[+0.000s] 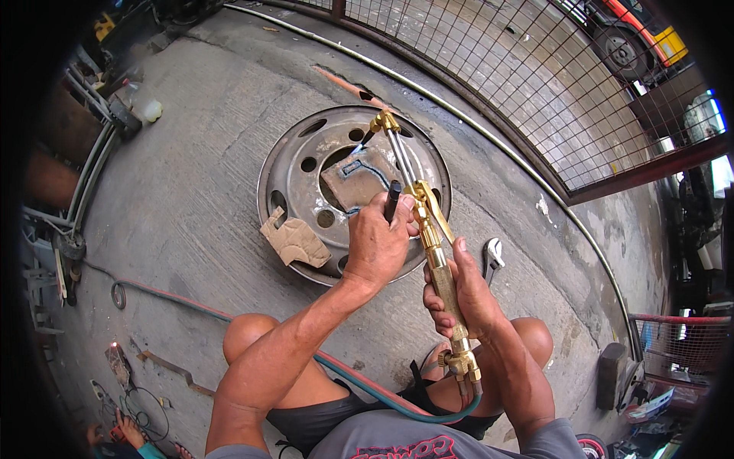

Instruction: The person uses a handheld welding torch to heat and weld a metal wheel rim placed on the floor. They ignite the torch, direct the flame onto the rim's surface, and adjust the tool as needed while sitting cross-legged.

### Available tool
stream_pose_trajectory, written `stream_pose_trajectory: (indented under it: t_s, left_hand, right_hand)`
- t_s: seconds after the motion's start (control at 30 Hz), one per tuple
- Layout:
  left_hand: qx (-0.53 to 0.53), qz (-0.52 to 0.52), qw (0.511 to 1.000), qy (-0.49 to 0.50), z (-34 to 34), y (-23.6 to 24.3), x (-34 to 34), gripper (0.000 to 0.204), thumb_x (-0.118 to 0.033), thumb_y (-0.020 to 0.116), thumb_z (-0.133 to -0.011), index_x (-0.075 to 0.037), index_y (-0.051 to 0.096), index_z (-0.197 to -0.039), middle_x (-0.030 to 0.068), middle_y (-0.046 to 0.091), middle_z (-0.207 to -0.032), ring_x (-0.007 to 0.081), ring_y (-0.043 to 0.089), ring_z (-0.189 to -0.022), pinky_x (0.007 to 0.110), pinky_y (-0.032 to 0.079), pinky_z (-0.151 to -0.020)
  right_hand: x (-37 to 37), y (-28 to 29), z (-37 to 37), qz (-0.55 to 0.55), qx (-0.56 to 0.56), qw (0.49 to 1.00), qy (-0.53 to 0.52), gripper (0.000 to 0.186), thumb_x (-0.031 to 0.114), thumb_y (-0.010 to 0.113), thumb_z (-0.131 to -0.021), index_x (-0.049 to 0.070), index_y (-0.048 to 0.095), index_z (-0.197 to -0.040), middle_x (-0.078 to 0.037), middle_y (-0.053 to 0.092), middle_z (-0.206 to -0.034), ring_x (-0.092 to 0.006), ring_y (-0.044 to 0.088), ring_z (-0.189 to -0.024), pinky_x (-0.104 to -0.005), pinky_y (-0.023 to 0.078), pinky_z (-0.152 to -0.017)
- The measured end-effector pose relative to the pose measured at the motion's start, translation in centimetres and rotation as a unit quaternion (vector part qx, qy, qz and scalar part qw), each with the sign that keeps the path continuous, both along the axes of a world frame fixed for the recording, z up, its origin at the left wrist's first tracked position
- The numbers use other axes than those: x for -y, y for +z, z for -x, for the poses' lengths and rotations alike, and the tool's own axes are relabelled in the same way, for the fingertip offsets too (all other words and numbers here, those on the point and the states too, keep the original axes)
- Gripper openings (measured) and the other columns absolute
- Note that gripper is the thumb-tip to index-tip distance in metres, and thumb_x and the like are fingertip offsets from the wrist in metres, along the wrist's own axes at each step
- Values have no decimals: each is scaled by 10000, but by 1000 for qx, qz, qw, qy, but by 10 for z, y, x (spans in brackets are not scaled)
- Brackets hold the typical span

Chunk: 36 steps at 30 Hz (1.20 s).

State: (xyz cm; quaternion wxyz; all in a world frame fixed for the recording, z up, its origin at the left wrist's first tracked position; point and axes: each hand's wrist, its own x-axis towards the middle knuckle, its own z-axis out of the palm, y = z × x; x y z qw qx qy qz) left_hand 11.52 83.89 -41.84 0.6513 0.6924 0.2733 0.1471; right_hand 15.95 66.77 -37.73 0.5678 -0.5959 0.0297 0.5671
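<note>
My right hand (468, 298) is wrapped round the knurled handle of a brass cutting torch (433, 249). Its head points down to the left over a steel wheel rim (277, 164), with a small pale blue flame near the tip. My left hand (380, 241) is closed on a short black marker-like stick (393, 200), with its fingertips against the torch body. On the rim's centre lies a flat metal plate (371, 187) bearing a curved outline in blue and dark lines. A cut piece of brown cardboard (295, 242) rests on the rim's near left edge.
An adjustable wrench (493, 256) lies on the concrete right of the rim. Red and green hoses (367, 389) cross my lap to the torch. A mesh gate (527, 92) stands beyond. At lower left, another person's hand (130, 431) is near cables. A wheeled cart (95, 153) stands left.
</note>
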Motion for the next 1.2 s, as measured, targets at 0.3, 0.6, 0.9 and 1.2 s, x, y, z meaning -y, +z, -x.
stream_pose_trajectory:
  t_s: [0.3, 0.6, 0.9, 1.2]
  left_hand:
    - [-1, 7, 1000, 8, 0, -2, 0, 341, -278, 586, -1087, 47, 688, -1107, 76, 709, -858, 128, 715, -737, 285, 600, -657]
    - [-5, -1, 1000, 8, 0, -4, 1, 339, -274, 588, -1086, 48, 691, -1090, 75, 706, -850, 131, 716, -732, 284, 600, -652]
    - [9, -8, 1000, 13, 1, -2, 3, 314, -247, 587, -1085, 53, 678, -1070, 65, 714, -845, 121, 705, -712, 295, 593, -640]
    - [189, -279, 941, -24, 3, 4, -6, 402, 84, 689, -882, 54, 577, -1267, 251, 703, -1079, 359, 749, -988, 420, 620, -773]
  right_hand:
    - [-2, 0, 1, 6, 2, 1000, 4, 815, 863, 230, -959, 83, 464, -994, -22, 473, -602, -83, 399, -350, -259, 393, -308]
    - [-2, -3, 1, 7, -11, 1000, -2, 805, 852, 224, -966, 85, 467, -992, -24, 471, -602, -86, 396, -351, -261, 383, -310]
    - [-2, -5, 1, 9, -26, 1000, 1, 797, 842, 214, -973, 87, 472, -991, -33, 466, -595, -109, 391, -343, -277, 377, -305]
    - [5, -1, 1, -56, -19, 998, -10, 827, 848, 206, -967, 71, 483, -1024, -40, 464, -599, -121, 390, -345, -287, 387, -310]
